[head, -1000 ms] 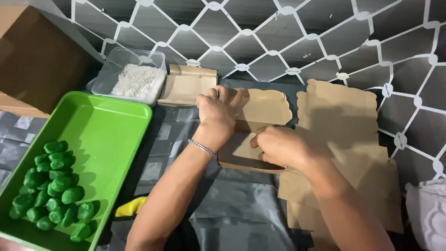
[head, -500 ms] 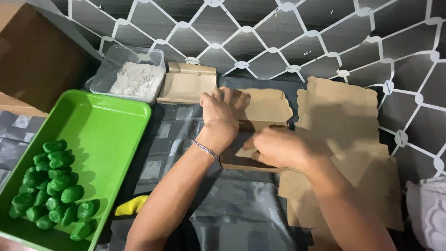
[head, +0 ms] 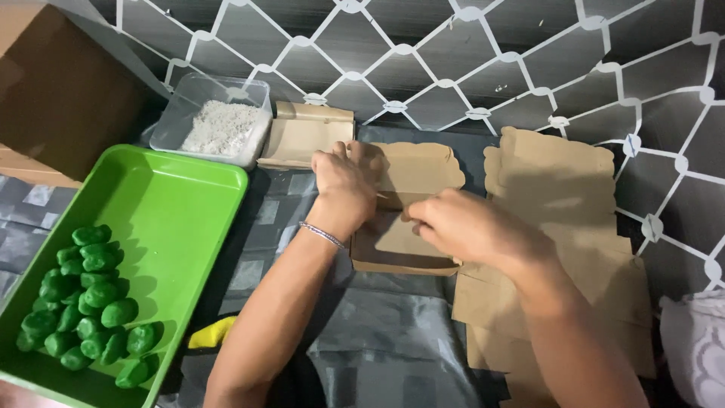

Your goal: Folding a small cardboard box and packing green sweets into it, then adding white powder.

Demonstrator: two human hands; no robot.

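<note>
Both hands (head: 347, 181) (head: 461, 223) shifted slightly; still folding brown paper box (head: 408, 227).

We see a dark grey wall (head: 483, 68) crossed by a white diamond lattice, above a grey checked cloth (head: 377, 332).

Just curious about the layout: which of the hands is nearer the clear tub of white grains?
Left. The left hand rests on the brown paper box, just right of the tub; the right hand is farther right.
</note>
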